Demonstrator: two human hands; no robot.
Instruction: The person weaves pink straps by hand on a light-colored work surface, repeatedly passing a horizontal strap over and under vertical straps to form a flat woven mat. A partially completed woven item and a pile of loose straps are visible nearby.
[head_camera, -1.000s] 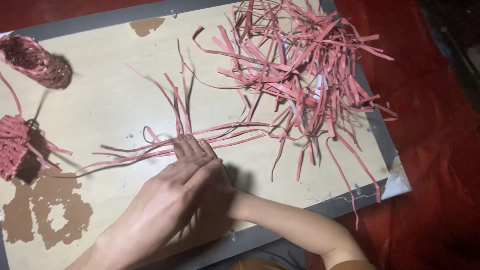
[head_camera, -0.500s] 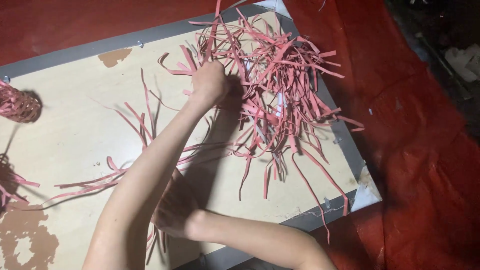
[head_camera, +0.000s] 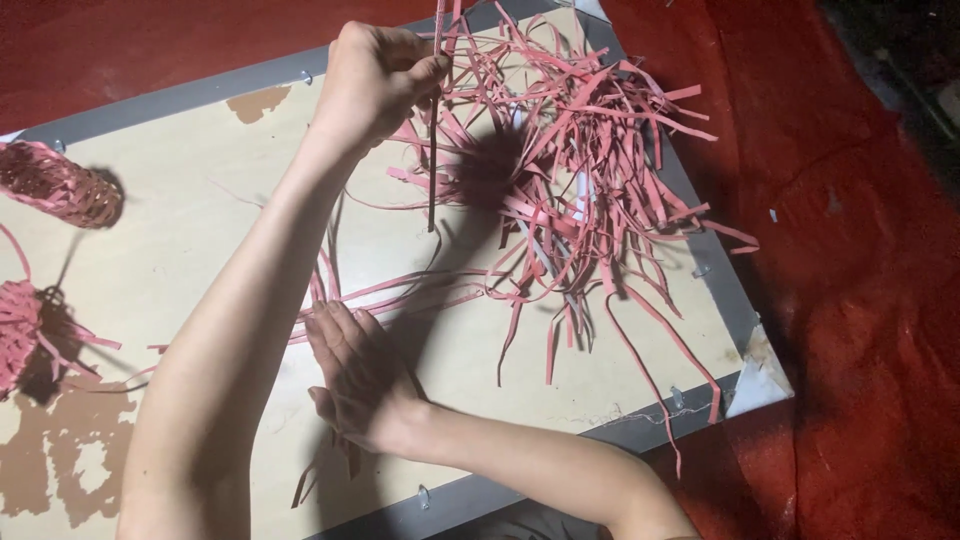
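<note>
Under both my arms lies the board (head_camera: 180, 260), pale, grey-rimmed, worn brown in patches, set on a red cloth (head_camera: 860, 300). Just right of my raised hand sprawls the pile (head_camera: 570, 170) of pink strips, its ends trailing toward the board's near edge. Far to the left of my grip sit two woven pieces: a small basket (head_camera: 55, 185) on its side and, nearer me, a half-woven piece (head_camera: 20, 335) with loose ends. My left hand (head_camera: 375, 80) is up over the far side, fingers pinched shut on one strip (head_camera: 433, 170), which hangs straight down from the pinch, clear of the pile. My right hand (head_camera: 360, 380) lies flat and open, palm down, pressing a bundle (head_camera: 400, 295) of strips against the board, gripping nothing.
</note>
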